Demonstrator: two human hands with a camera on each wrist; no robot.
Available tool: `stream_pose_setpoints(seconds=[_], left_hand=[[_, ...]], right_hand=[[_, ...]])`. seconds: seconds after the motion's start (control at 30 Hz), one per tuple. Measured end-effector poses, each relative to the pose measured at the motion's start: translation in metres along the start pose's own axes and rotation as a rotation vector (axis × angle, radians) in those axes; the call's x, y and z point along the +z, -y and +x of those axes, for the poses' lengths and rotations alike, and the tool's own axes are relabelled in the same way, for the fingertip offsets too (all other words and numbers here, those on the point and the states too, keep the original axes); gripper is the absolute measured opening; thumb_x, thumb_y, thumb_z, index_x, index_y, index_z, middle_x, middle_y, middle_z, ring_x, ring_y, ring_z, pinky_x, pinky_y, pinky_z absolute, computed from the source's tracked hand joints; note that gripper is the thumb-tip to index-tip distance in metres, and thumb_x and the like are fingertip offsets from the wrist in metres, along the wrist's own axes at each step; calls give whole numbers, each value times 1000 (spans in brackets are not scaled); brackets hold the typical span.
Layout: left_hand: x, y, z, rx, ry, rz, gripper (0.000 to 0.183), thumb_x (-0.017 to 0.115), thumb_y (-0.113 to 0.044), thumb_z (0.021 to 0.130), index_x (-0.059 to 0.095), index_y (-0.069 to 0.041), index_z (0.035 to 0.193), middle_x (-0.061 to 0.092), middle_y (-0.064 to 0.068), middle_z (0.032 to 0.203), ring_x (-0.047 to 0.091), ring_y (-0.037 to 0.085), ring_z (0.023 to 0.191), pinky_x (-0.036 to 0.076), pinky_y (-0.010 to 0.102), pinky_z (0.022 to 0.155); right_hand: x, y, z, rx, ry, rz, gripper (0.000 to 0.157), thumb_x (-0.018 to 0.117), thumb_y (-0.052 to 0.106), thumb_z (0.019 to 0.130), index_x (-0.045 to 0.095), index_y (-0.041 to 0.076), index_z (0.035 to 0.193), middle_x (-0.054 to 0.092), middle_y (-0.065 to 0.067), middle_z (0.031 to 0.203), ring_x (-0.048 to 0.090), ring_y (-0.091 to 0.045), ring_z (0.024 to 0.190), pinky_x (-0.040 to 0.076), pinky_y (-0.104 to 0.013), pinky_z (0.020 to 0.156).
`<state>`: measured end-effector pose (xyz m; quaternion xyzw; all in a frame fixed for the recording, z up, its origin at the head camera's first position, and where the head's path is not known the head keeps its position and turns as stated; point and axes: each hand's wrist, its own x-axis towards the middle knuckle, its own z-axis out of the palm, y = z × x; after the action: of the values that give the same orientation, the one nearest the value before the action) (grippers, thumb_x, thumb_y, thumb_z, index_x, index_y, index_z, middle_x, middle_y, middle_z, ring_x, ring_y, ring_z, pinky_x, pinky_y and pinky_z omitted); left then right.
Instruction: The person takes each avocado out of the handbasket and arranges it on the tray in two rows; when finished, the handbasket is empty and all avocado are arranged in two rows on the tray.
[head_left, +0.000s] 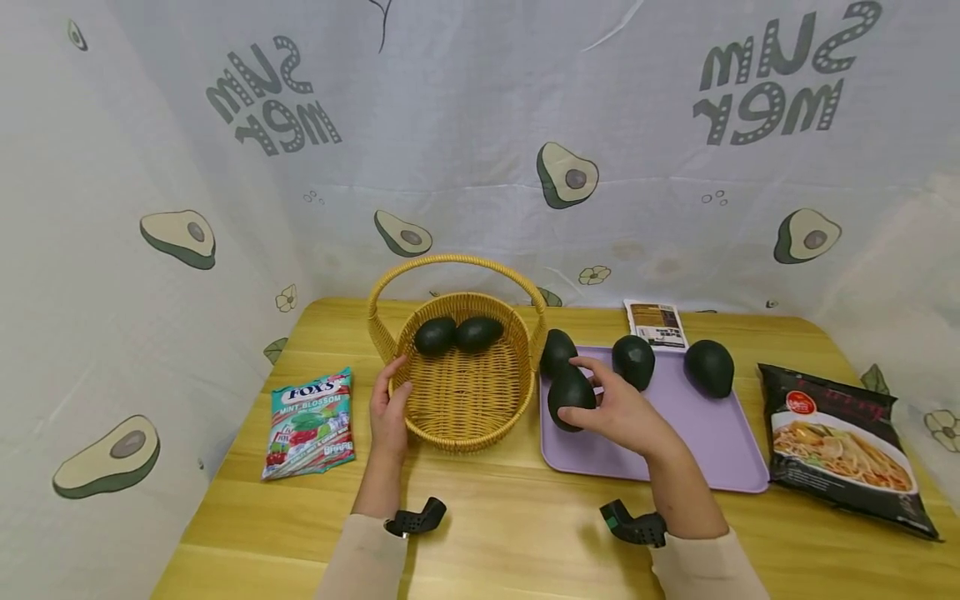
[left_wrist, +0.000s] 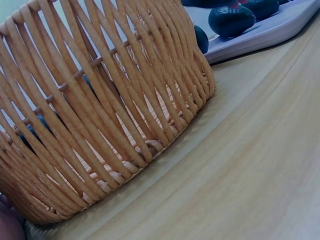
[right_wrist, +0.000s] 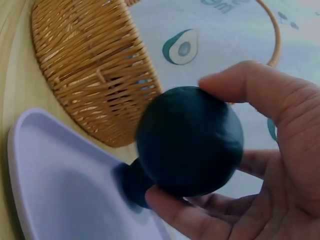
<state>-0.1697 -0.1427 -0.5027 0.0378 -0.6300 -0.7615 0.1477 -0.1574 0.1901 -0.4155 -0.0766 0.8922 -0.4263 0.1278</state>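
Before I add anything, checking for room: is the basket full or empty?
Neither: the basket holds two avocados, with bare weave in front.

Beige cloth sleeves (head_left: 362, 560); just beyond their cuffs (head_left: 375, 527), angular black wrist cameras (head_left: 420, 520), the right one green-marked.

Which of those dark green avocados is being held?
The avocado that the right hand grips above the lilac tray. Only this one is held; two others lie in the basket and three sit along the tray's far side.
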Motion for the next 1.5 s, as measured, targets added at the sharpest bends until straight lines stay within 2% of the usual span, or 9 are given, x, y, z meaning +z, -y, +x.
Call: stream_pose_setpoints(seconds=[0.13, 0.33, 0.53, 0.97, 1.13, 1.5], left_hand=[[0, -1, 0, -6, -1, -4, 43, 45, -1, 101, 53, -2, 144, 48, 12, 154, 33, 21, 147, 25, 39, 118], [0, 0, 0, 4, -4, -1, 44, 45, -1, 101, 52, -1, 144, 47, 12, 154, 33, 23, 147, 27, 37, 116], [1, -2, -1, 0, -4, -7, 43, 45, -2, 101, 53, -2, 143, 47, 12, 153, 35, 21, 145, 31, 27, 112], [1, -1, -1, 6, -6, -2, 43, 45, -2, 101, 52, -1, 144, 47, 13, 153, 35, 22, 145, 31, 28, 111], [1, -1, -1, 4, -4, -5, 44, 44, -1, 101, 51, 1, 144, 45, 13, 155, 33, 22, 146, 29, 31, 113], [2, -2, -1, 13, -3, -19, 43, 45, -1, 100, 53, 0, 142, 47, 14, 154, 35, 21, 144, 31, 25, 111]], right_hand=[[5, -5, 4, 18, 59, -24, 88, 82, 39, 82, 37, 12, 154, 51, -28, 137, 60, -34, 110, 51, -42, 85], [12, -9, 7, 2, 112, -59, 86, 86, 35, 78, 43, 9, 147, 57, -24, 123, 60, -27, 97, 50, -36, 77], [17, -10, 7, -5, 153, -70, 83, 87, 33, 75, 46, 7, 142, 62, -18, 109, 59, -23, 89, 49, -35, 75], [16, -12, 6, 18, 215, -86, 76, 86, 38, 75, 50, 11, 136, 65, -11, 98, 60, -20, 86, 48, -36, 76], [15, -11, 5, 26, 240, -106, 78, 85, 41, 76, 51, 11, 139, 65, -11, 101, 60, -21, 89, 47, -37, 78], [14, -12, 4, 35, 247, -136, 82, 83, 45, 79, 48, 9, 144, 67, -13, 109, 60, -22, 96, 49, -40, 82]])
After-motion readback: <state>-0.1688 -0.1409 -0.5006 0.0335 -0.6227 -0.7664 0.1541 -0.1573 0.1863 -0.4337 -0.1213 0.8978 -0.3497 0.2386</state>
